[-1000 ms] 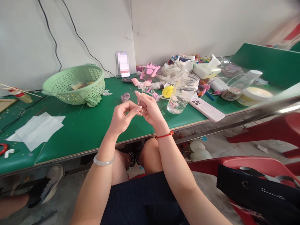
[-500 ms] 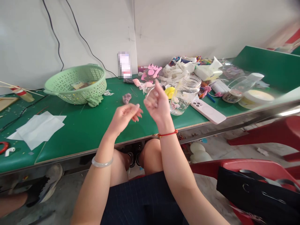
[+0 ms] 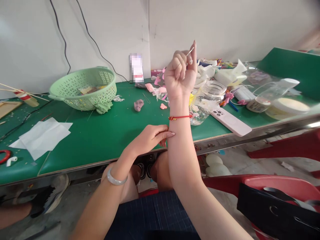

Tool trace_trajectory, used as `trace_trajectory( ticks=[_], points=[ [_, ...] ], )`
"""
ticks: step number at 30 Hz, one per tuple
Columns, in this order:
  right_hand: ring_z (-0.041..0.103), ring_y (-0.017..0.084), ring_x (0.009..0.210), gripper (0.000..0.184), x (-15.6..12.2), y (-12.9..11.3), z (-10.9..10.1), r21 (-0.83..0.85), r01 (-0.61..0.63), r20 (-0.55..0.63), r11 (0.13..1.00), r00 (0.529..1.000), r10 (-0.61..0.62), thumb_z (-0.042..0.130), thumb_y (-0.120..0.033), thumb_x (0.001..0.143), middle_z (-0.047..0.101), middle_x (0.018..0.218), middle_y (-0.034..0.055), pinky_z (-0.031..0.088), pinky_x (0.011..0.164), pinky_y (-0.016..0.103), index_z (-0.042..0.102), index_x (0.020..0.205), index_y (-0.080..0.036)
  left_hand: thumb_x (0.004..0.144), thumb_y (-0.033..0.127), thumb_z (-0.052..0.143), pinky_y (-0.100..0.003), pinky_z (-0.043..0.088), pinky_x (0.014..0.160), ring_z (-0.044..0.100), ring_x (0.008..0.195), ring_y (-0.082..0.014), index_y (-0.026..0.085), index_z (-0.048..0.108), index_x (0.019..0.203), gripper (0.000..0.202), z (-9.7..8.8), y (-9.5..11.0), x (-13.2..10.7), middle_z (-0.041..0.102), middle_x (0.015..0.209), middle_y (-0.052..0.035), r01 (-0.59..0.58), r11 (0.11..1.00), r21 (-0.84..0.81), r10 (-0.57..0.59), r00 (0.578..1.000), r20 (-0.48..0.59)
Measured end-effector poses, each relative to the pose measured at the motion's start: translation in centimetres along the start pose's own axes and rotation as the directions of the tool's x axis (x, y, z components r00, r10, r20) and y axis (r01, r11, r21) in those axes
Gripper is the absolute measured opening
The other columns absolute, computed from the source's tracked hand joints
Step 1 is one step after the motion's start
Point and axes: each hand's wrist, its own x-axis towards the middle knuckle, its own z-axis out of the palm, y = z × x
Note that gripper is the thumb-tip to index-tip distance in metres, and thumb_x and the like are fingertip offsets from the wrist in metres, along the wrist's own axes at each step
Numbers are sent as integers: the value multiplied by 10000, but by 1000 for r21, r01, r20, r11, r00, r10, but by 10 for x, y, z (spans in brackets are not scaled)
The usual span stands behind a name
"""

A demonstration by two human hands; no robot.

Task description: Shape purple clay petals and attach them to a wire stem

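Observation:
My right hand (image 3: 181,71) is raised above the green table, palm toward me, fingers curled. A thin white stick (image 3: 190,51) is held between its index finger and thumb. My left hand (image 3: 155,137) touches the inner side of my right forearm below the red string bracelet (image 3: 180,117), its fingers stretched out and thumb apart. Left of my right wrist lie a small pink clay piece (image 3: 163,106) and a greyish-purple clay lump (image 3: 138,105). Behind the wrist stands a clear plastic jar (image 3: 200,113), partly covered.
A green basket (image 3: 75,76) stands at the back left, near white paper sheets (image 3: 45,138). A propped phone (image 3: 136,68) leans on the wall; a pink phone (image 3: 232,121) lies right. Tissues (image 3: 231,76) and clutter fill the back right. A red chair (image 3: 270,183) stands beside me.
My right hand has risen, and the thin white stick now shows clearly. My left hand has moved right and down onto my right forearm. The pink clay piece has come into view.

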Motion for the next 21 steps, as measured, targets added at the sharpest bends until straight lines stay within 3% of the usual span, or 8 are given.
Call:
trace_trajectory(
  ticks=[2, 4, 7, 9, 12, 14, 16, 21],
  points=[
    [141, 60, 396, 396, 6, -3, -2, -222, 41, 110, 974, 994, -16, 722, -244, 931, 285, 544, -95, 130, 336, 241, 404, 694, -251, 1018, 459, 536, -292, 479, 640, 619, 609, -152, 212, 567, 682, 418, 0, -1, 1, 630, 625, 2, -8, 999, 49, 7, 1000, 23],
    [113, 63, 401, 434, 9, -9, -7, -467, 142, 159, 873, 984, -75, 674, -228, 956, 243, 526, -100, 128, 347, 243, 354, 664, -250, 1026, 440, 526, -292, 486, 661, 629, 616, -150, 212, 570, 667, 427, -1, -1, 1, 651, 629, -1, -18, 997, 75, 14, 999, 50],
    [150, 80, 428, 533, 9, -21, -14, -751, 268, 172, 604, 962, -213, 762, -372, 884, 219, 513, -101, 174, 383, 255, 299, 642, -262, 1012, 522, 532, -289, 500, 648, 649, 601, -148, 208, 598, 661, 476, -5, 0, 1, 662, 618, -10, -5, 999, 35, 3, 998, 63],
    [181, 91, 443, 620, 10, -27, -16, -862, 281, 189, 421, 950, -249, 831, -496, 785, 206, 511, -101, 184, 396, 268, 271, 639, -273, 971, 622, 556, -283, 506, 609, 661, 571, -151, 199, 633, 666, 527, -13, -3, 5, 660, 592, -21, 18, 999, -38, -18, 1000, 1],
    [212, 91, 445, 669, 10, -34, -19, -924, 288, 251, 250, 953, -170, 826, -584, 759, 186, 521, -100, 176, 401, 268, 246, 646, -271, 858, 690, 675, -273, 497, 557, 702, 584, -165, 174, 743, 777, 526, -32, -16, 19, 740, 692, -66, 15, 994, -107, -38, 975, -218],
    [217, 83, 442, 654, 9, -34, -21, -940, 308, 293, 151, 949, -113, 782, -594, 811, 188, 534, -98, 180, 402, 258, 242, 652, -262, 763, 691, 768, -270, 486, 536, 719, 592, -171, 170, 779, 831, 526, -43, -28, 31, 777, 781, -90, 7, 992, -124, -53, 929, -367],
    [205, 75, 436, 611, 4, -32, -24, -950, 308, 303, 41, 947, -104, 722, -583, 875, 196, 545, -97, 203, 402, 246, 257, 654, -254, 692, 678, 831, -261, 463, 510, 716, 569, -170, 167, 776, 797, 524, -51, -39, 42, 765, 738, -87, 16, 989, -149, -85, 879, -469],
    [190, 68, 429, 504, -9, -26, -34, -956, 229, 262, -186, 948, -181, 635, -534, 944, 219, 545, -98, 265, 417, 229, 336, 659, -245, 803, 756, 690, -246, 412, 476, 683, 519, -139, 183, 707, 694, 584, -56, -44, 50, 693, 627, -44, -22, 967, -256, -135, 805, -578]
  ],
)
